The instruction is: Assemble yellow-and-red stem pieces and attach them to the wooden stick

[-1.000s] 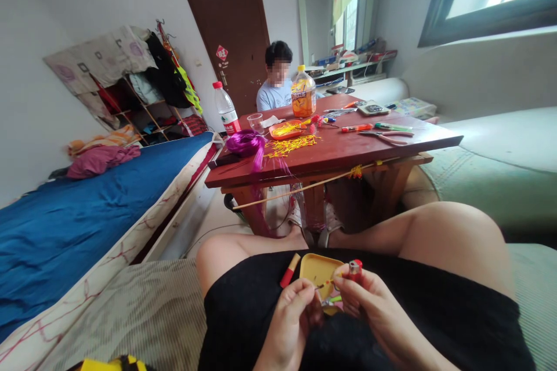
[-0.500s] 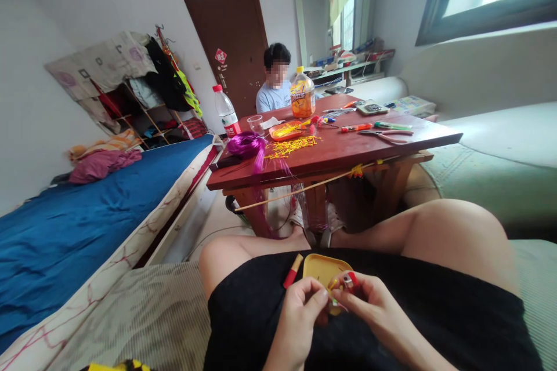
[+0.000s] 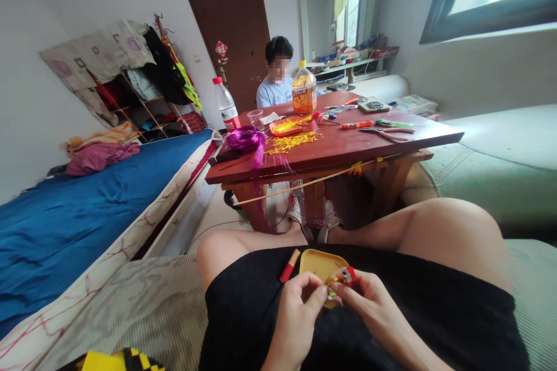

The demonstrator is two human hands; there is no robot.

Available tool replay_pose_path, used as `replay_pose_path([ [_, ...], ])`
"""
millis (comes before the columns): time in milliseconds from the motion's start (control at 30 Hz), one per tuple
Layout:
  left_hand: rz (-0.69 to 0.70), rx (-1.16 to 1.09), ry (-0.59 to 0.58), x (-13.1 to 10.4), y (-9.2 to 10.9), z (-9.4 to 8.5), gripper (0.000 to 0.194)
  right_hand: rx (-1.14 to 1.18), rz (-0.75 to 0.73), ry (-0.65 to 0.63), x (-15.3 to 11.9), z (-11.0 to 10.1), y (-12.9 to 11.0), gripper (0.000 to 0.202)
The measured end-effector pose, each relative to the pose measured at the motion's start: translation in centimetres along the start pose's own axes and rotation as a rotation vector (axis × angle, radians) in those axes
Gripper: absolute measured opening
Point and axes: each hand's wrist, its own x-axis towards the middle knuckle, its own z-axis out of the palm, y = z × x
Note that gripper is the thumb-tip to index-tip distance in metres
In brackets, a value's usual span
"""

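Over my lap, my left hand (image 3: 301, 306) and my right hand (image 3: 368, 297) meet at the fingertips. Thumb and finger of the left pinch the end of a small yellow piece (image 3: 333, 280), thin and stalk-like, with bits of green and pink just below. The right fingertips grip that same piece from the other side. A red lighter (image 3: 351, 273) with a metal top is also held in my right hand, against the forefinger. Behind and beneath the hands lies a yellow tray (image 3: 311, 258), partly covered by them. A red-and-tan tube (image 3: 290, 266) rests left of the tray.
A dark red table (image 3: 339, 151) bears a purple fibre bundle (image 3: 246, 142), several yellow stalks (image 3: 293, 142), an orange dish (image 3: 278, 131), bottles and pliers (image 3: 389, 134). A thin stick (image 3: 287, 190) crosses its front edge. Across it sits a person (image 3: 275, 90).
Both hands keep their pinch on the small yellow piece, with only slight finger movement. The lighter's metal top has turned a little. The whole view has shifted slightly.
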Motion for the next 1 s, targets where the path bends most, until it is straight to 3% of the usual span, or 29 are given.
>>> replay_pose_path([
  [233,0.014,0.039,-0.014,0.0,0.1,0.3,0.022,-0.044,-0.060,0.083,0.2,0.0,0.0,0.029],
  [467,-0.035,-0.072,-0.076,0.1,-0.6,0.4,0.028,-0.033,-0.025,0.034,0.4,-0.2,0.3,0.028],
  [700,-0.026,0.048,-0.045,0.2,-1.0,0.0,0.030,-0.044,-0.041,0.011,0.3,-0.2,0.0,0.028],
  [1000,-0.027,0.079,-0.061,0.1,-0.9,0.3,0.024,0.233,0.107,0.062,0.1,0.0,0.9,0.034],
])
